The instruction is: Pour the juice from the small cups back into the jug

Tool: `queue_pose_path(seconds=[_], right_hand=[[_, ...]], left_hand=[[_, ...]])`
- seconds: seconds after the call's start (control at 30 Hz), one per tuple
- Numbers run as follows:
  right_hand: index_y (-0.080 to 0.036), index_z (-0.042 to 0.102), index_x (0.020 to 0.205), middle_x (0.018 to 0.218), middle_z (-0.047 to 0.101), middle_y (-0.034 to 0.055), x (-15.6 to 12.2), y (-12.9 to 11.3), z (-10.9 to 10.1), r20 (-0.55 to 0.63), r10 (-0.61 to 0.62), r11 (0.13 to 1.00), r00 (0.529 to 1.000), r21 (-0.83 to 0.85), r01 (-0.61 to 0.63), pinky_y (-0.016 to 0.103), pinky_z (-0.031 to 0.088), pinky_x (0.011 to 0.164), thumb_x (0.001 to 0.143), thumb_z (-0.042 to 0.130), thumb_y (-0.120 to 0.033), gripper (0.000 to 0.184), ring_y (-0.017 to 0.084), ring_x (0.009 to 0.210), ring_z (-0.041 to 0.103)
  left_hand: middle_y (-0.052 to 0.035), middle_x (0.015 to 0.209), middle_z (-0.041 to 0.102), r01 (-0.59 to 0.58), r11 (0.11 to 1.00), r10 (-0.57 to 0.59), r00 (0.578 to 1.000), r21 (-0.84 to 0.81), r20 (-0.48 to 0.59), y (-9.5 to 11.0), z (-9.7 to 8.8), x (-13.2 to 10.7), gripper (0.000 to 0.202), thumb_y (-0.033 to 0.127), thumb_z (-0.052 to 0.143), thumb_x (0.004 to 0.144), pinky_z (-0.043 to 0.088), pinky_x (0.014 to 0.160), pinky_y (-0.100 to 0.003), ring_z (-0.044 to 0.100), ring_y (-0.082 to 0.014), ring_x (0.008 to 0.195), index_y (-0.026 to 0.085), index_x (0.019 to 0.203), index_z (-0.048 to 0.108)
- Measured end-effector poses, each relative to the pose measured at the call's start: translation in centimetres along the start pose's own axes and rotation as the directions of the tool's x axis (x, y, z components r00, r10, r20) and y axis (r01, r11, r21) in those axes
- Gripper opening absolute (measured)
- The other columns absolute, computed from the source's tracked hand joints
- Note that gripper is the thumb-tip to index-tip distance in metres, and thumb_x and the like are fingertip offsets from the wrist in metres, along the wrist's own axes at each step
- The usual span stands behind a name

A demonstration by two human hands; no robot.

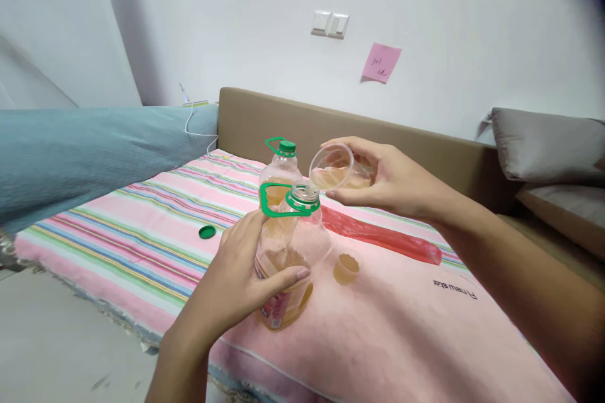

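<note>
My left hand (246, 277) is wrapped round the body of a clear plastic bottle (295, 245) with a green neck ring and handle, part full of amber liquid, its mouth uncapped. My right hand (392, 179) holds a clear plastic cup (333, 169) tipped on its side, rim at the bottle's mouth, amber liquid inside it. A second bottle (282, 164) with a green cap stands just behind. A small cup (346, 267) of amber liquid sits on the cloth right of the held bottle. A loose green cap (207, 232) lies to the left.
Everything rests on a pink striped cloth (401, 327) spread over a bed with a tan headboard (331, 123). A blue blanket (94, 151) lies at the left, grey cushions (548, 145) at the right. A white cable (198, 129) trails near the blanket. Bare floor shows at lower left.
</note>
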State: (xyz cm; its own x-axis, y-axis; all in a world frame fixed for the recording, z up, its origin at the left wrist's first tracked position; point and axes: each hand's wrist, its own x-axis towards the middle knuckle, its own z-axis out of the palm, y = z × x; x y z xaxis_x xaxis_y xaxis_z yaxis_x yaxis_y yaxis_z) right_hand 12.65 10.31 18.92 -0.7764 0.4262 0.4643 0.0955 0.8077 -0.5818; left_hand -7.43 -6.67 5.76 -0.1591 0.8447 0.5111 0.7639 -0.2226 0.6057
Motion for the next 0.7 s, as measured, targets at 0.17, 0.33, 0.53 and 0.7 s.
queue_pose_path(seconds=[0.17,0.33,0.53,0.7], right_hand=[[-0.031,0.080,0.116,0.122,0.080,0.0043,0.3,-0.3,-0.1,0.000,0.019,1.000,1.000,0.020,-0.019,0.054,0.059,0.104,0.071,0.095,-0.032,0.048,0.034,0.118,0.074],[-0.032,0.081,0.111,0.117,0.079,0.0037,0.6,-0.6,-0.2,0.008,0.023,1.000,1.000,-0.007,-0.023,0.054,0.058,0.101,0.068,0.095,-0.032,0.045,0.034,0.112,0.073],[-0.031,0.080,0.112,0.118,0.079,0.0032,1.0,-0.8,-0.6,0.032,-0.003,0.997,0.999,-0.076,0.005,0.051,0.059,0.096,0.070,0.092,-0.035,0.044,0.032,0.107,0.074],[-0.031,0.081,0.110,0.116,0.079,0.0038,1.3,-1.2,-0.8,0.051,-0.004,0.994,0.999,-0.109,0.009,0.049,0.060,0.096,0.069,0.095,-0.038,0.045,0.032,0.108,0.074]], left_hand=[[-0.0080,0.132,0.066,-0.003,1.000,0.003,1.000,0.002,-0.001,0.0,0.0,-0.1,0.055,0.065,0.078,0.096,0.045,0.109,-0.054,0.055,-0.0389,0.138,0.031,0.133,0.058],[-0.0071,0.131,0.066,0.000,1.000,0.000,1.000,-0.002,0.005,-0.1,0.0,0.0,0.056,0.067,0.078,0.095,0.044,0.110,-0.054,0.056,-0.0394,0.137,0.031,0.133,0.058],[-0.0070,0.132,0.065,-0.006,1.000,0.006,1.000,-0.003,0.005,-0.1,-0.1,-0.1,0.057,0.065,0.078,0.095,0.044,0.111,-0.055,0.055,-0.0387,0.138,0.031,0.136,0.057],[-0.0062,0.131,0.064,0.000,1.000,0.000,1.000,-0.004,0.014,-0.2,0.0,-0.1,0.057,0.067,0.077,0.096,0.043,0.112,-0.056,0.054,-0.0389,0.139,0.032,0.136,0.057]])
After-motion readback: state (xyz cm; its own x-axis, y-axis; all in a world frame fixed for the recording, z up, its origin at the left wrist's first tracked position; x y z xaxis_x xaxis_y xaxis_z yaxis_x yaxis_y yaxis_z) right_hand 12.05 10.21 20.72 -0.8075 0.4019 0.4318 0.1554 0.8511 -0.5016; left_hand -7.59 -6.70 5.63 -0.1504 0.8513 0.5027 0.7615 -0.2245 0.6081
